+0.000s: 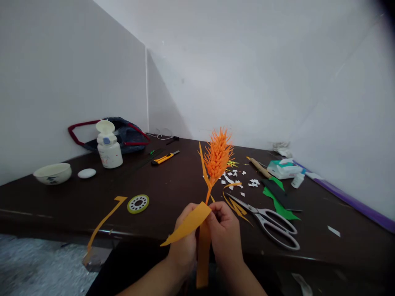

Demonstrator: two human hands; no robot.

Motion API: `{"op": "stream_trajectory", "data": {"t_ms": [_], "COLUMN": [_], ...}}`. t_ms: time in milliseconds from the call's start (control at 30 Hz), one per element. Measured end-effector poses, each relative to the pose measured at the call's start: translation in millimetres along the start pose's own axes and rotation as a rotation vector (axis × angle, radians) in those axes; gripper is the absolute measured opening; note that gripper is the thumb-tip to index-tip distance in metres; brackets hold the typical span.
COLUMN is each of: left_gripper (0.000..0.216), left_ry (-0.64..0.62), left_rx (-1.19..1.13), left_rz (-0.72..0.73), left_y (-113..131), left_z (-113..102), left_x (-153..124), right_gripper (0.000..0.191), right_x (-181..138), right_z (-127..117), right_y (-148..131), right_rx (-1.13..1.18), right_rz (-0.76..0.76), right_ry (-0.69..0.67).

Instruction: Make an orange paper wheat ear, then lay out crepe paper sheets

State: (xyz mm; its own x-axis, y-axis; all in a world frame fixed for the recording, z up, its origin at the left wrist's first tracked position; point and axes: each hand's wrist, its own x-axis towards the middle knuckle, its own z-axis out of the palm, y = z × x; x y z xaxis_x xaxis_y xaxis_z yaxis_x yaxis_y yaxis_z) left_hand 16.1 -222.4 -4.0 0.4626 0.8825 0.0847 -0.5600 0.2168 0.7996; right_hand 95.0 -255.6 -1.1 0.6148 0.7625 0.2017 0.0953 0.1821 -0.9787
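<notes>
An orange paper wheat ear [218, 154] with a fringed head stands upright above my hands, its thin stem running down between them. A narrow orange paper leaf [203, 164] rises beside the head. My left hand [186, 240] is closed around the lower stem, partly hidden behind a wider yellow-orange crepe paper strip [189, 224] that points down to the left. My right hand [226, 230] is closed too, thumb and fingers pinching the stem and the strip's folded end. A long paper tail [203, 263] hangs down between both hands.
Scissors [265, 220] lie right of my hands, near white paper scraps [230, 179] and green paper [279, 201]. A glue bottle [298, 179] stands farther right. Leftward are a tape roll [138, 204], a utility knife [165, 158], a white bottle [110, 152] and a bowl [53, 173].
</notes>
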Motion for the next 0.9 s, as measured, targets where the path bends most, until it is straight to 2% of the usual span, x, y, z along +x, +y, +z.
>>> {"op": "stream_trajectory", "data": {"t_ms": [133,267,367,533,767,900], "left_gripper": [0.02,0.016,0.022,0.025,0.029,0.028], "left_ry": [-0.04,-0.094,-0.122,-0.074,-0.047,-0.052], "left_rx": [-0.143,-0.076,-0.012,0.046,0.164,0.258], "left_rz": [0.009,-0.043,-0.102,-0.141,-0.076,-0.077], "left_y": [-8.9,-7.8,-5.4,-9.6,-15.1,-17.1], "left_z": [-1.4,-3.2,-2.4,-2.0,-2.8,-4.8], "left_x": [-0.7,-2.2,-0.9,5.3,3.3,0.4], "right_gripper": [0.016,0.013,0.015,0.014,0.011,0.014], "right_x": [0.9,3.1,4.2,3.9,6.7,13.0], "right_z": [-4.3,-4.3,-1.6,-0.4,-6.4,-9.2], "right_y": [3.7,6.9,8.0,6.0,-5.0,-15.2], "right_rx": [0.052,0.181,0.364,0.589,0.562,0.467], "right_rz": [-0.002,0.0,0.085,0.209,0.154,0.11], "right_ry": [0.058,0.054,0.03,-0.001,0.015,0.053]}}
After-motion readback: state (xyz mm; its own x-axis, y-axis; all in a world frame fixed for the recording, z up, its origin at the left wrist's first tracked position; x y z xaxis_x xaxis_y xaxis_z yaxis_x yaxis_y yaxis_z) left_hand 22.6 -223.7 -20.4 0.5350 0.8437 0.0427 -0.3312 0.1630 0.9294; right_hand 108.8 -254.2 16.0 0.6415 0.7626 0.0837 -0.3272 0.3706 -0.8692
